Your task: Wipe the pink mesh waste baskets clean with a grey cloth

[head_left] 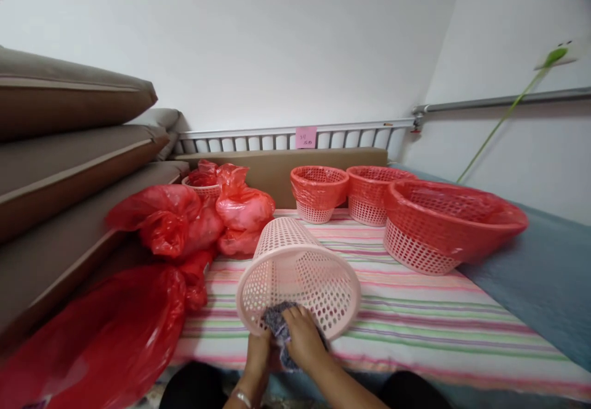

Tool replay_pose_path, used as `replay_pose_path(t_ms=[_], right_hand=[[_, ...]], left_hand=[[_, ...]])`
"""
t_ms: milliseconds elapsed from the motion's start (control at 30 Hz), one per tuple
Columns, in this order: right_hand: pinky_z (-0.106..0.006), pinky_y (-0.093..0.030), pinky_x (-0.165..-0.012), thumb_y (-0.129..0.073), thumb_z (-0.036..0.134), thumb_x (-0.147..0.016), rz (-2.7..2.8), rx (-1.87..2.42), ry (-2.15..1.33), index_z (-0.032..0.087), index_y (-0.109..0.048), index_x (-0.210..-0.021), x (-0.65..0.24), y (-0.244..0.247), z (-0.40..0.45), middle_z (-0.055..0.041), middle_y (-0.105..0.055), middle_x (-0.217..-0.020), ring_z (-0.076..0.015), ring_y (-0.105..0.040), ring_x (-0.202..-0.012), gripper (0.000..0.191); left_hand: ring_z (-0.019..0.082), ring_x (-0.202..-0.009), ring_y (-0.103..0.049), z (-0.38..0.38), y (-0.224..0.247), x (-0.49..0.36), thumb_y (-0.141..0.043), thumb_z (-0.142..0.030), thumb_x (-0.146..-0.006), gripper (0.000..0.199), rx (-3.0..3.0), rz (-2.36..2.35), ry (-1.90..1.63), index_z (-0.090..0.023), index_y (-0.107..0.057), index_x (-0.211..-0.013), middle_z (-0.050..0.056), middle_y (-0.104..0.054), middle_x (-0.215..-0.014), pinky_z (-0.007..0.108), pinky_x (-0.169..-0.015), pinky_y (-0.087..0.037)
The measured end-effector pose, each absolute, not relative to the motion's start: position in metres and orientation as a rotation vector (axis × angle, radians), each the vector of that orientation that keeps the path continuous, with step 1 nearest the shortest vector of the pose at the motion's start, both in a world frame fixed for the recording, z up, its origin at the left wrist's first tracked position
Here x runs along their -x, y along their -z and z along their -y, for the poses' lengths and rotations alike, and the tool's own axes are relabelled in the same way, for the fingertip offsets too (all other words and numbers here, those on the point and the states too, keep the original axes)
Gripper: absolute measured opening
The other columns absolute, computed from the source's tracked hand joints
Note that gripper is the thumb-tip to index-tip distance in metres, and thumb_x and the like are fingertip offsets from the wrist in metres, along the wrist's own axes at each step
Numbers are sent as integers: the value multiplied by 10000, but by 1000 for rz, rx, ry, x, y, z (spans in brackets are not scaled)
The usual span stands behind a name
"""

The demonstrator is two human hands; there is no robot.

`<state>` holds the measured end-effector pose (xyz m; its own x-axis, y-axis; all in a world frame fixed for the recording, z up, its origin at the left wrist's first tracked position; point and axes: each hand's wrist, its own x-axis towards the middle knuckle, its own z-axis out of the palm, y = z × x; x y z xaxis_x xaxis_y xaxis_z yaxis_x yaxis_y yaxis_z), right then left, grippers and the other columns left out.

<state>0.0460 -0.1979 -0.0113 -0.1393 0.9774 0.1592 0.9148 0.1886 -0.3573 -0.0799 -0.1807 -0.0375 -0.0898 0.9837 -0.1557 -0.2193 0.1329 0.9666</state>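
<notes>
I'm watching through the head camera as a pale pink, perforated plastic basket (298, 273) is lying on its side on a striped cloth (429, 316), near the front edge, in the middle of the view. Its wide round mouth is facing me and its narrower base is pointing away, so the long axis is running front to back, leaning slightly left at the far end. The right hand (302, 335) is closing around a fluffy blue-grey cloth (277, 318), bunching it at the lower part of the mouth. The left hand (259, 344) is resting at the lower left of the rim, fingers curling; they are partly hidden, so I can't tell how far open it is or whether it is gripping rim or cloth.

I'm counting one bare basket and four others wearing red plastic: three pink perforated baskets with red plastic liners (318, 181) are standing upright in a row on the right, and one red-filled pink basket (203, 188) is sitting at the back left. Shiny red plastic bags (244, 209) are heaping up on the left, overlapping too much for me to count. One pink paper note (305, 137) is hanging on the one white radiator (258, 143).
</notes>
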Motion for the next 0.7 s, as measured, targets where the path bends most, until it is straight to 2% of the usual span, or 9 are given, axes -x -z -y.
replay_pose_path(t_ms=[167,400,567,700], right_hand=[[-371,-319,-896,-486,79,-609,2143,1836,-190,198,-593,-980,-45,3,204,-73,-602,-1050,-266,-471,-1031,404],[-366,-332,-883,-475,54,-621,2163,1847,-120,195,-607,-951,-41,9,199,-72,-613,-1024,-262,-488,-1012,382],[-355,-342,-860,-466,36,-605,2094,1868,-69,193,-615,-975,-38,17,179,-67,-623,-1000,-256,-506,-960,428],[-351,-351,-858,-468,33,-637,2060,1891,-20,174,-622,-1007,-35,22,147,-77,-629,-1022,-251,-521,-942,425]], left_hand=[[312,-1020,-639,179,32,93,-721,-473,-626,558,-871,-1194,-1332,-109,-651,-1043,128,-722,-1026,397,-909,-472],[311,-903,-670,173,38,122,-735,-475,-601,614,-933,-1186,-1325,-102,-657,-1082,116,-745,-927,426,-855,-492],[323,-1106,-594,163,52,125,-711,-454,-625,603,-989,-1147,-1306,-104,-646,-1112,155,-679,-1148,439,-966,-438],[336,-1111,-593,154,66,126,-728,-468,-571,674,-1002,-1111,-1295,-73,-640,-1109,192,-679,-1132,437,-999,-421]])
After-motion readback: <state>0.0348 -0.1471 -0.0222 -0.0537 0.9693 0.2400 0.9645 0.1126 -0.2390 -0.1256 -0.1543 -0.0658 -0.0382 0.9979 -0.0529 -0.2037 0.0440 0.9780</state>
